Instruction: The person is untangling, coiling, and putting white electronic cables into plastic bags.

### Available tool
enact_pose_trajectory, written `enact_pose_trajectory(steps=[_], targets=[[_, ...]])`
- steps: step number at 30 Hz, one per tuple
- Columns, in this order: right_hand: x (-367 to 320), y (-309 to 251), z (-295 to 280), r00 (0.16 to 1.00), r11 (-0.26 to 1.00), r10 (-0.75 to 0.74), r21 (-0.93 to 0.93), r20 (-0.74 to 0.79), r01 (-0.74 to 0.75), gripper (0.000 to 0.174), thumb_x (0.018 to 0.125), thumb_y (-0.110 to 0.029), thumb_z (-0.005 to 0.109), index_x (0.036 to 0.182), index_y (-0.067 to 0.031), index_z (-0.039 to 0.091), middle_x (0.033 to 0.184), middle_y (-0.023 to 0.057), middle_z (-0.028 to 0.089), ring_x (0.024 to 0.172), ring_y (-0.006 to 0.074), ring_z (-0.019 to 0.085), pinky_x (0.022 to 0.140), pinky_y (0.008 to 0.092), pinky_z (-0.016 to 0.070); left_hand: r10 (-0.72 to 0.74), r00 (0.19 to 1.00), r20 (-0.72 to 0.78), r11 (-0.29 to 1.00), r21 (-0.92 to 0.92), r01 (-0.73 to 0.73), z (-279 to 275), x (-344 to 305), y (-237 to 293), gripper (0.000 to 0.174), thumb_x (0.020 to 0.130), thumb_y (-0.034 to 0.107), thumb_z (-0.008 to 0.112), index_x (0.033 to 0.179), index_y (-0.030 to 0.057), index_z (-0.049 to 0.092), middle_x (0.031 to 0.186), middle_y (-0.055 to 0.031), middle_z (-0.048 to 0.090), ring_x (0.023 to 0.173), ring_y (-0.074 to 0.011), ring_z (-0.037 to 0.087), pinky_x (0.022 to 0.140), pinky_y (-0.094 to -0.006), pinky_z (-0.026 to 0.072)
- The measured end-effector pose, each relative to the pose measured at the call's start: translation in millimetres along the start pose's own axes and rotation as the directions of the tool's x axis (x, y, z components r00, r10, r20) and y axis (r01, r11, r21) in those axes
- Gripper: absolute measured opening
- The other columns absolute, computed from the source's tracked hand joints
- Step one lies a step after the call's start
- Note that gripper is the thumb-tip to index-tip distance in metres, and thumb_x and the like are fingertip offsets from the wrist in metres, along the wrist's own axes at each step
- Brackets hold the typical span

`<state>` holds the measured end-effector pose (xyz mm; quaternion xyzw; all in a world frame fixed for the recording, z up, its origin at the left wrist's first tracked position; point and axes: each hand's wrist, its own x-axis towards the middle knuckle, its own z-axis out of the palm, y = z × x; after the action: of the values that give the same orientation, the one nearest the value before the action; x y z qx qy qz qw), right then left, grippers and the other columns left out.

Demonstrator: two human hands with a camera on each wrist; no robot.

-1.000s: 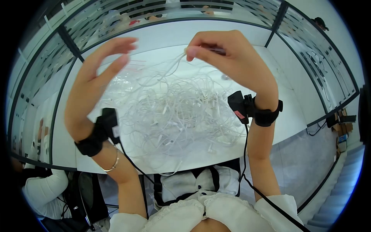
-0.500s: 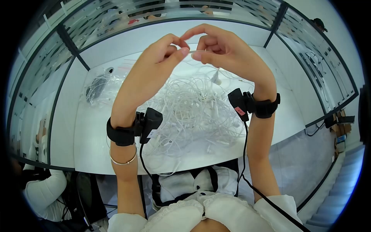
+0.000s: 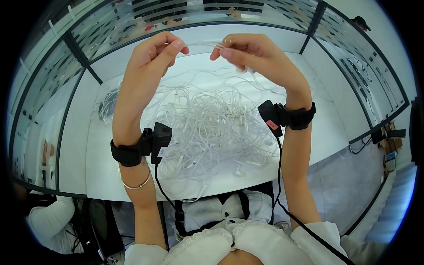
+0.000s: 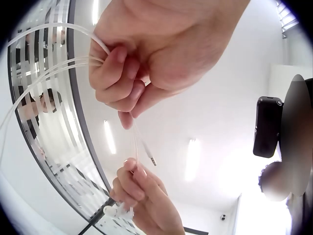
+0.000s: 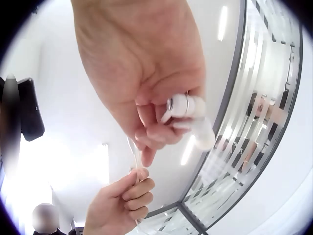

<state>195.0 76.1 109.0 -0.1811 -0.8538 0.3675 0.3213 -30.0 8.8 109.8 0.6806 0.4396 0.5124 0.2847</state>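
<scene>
A white cable spans the gap between both raised hands, above a tangled heap of white cables on the table. My left hand grips the cable with curled fingers; in the left wrist view several strands run out of that hand, and a metal-tipped plug hangs below it. My right hand pinches the other end of the span. White earbud pieces are held in the curled fingers of the right hand, blurred in part.
A clear plastic bag with something dark lies on the table's left side. Low white panels with dark-framed glass surround the table. Black cords run from the wrist cameras towards the body.
The hands came together over the heap, then moved apart with cable between them. The left hand first came in from the left and now grips the cable; before, its fingers were apart.
</scene>
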Motion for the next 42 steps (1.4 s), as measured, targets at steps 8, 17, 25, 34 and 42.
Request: enact_pose_trajectory(steps=[8,17,25,34,42], targets=[[-0.7,-2.3,-1.6,0.998,0.999,0.037,-0.015,-0.044,-0.037,0.025,0.092,-0.027,0.057,0.098,-0.0063,0.068,0.066,-0.0053,0.054,0.061,0.0036,0.047,0.056,0.0214,0.0396,-0.088,0.996,-0.007,0.992,-0.086,0.087,5.3,-0.5,6.2,0.029,0.096,0.03,0.048,0.078,0.0077,0.053,0.059,0.0081,0.035,0.052,-0.0008,0.025,0.047,-0.0192,0.0185],[4.3,6.0,-6.7,0.964,0.994,-0.02,0.095,-0.265,0.047,0.025,0.093,-0.026,0.058,0.094,-0.003,0.068,0.065,-0.005,0.054,0.052,0.0019,0.042,0.049,0.0177,0.0299,-0.025,0.999,-0.025,0.997,-0.072,0.023,7.6,3.2,-2.2,0.031,0.097,0.031,0.047,0.075,0.0088,0.051,0.061,0.0078,0.035,0.054,-0.0017,0.026,0.048,-0.0196,0.0202],[3.5,-0.6,-2.7,0.987,1.0,0.001,-0.023,-0.159,-0.005,0.021,0.089,-0.02,0.062,0.093,-0.0007,0.069,0.085,0.0009,0.068,0.073,0.0038,0.053,0.062,0.019,0.041,-0.055,0.977,0.206,0.994,0.104,0.034,10.1,2.4,-3.7,0.038,0.097,0.035,0.049,0.072,0.0068,0.047,0.059,0.0065,0.036,0.054,-0.0028,0.031,0.05,-0.02,0.0259],[1.3,-1.3,-4.0,0.998,0.99,-0.012,-0.141,-0.067,0.002,0.021,0.09,-0.019,0.062,0.093,0.0014,0.068,0.086,0.0039,0.068,0.079,0.008,0.058,0.073,0.0215,0.0448,-0.032,0.984,0.176,0.999,-0.028,0.038,13.4,5.0,-7.6,0.025,0.096,0.026,0.048,0.088,0.0042,0.059,0.064,-0.0007,0.053,0.055,-0.0062,0.048,0.053,-0.0183,0.0382],[1.9,-2.9,7.3,0.995,0.956,-0.02,-0.294,-0.102,-0.011,0.018,0.088,-0.017,0.063,0.093,-0.0001,0.068,0.077,0.0037,0.064,0.071,0.0096,0.054,0.07,0.0237,0.0438,-0.093,0.95,0.299,0.987,-0.101,0.128,18.0,5.8,-9.7,0.025,0.096,0.025,0.048,0.087,0.003,0.057,0.066,-0.0003,0.054,0.056,-0.0062,0.048,0.054,-0.0202,0.0397]])
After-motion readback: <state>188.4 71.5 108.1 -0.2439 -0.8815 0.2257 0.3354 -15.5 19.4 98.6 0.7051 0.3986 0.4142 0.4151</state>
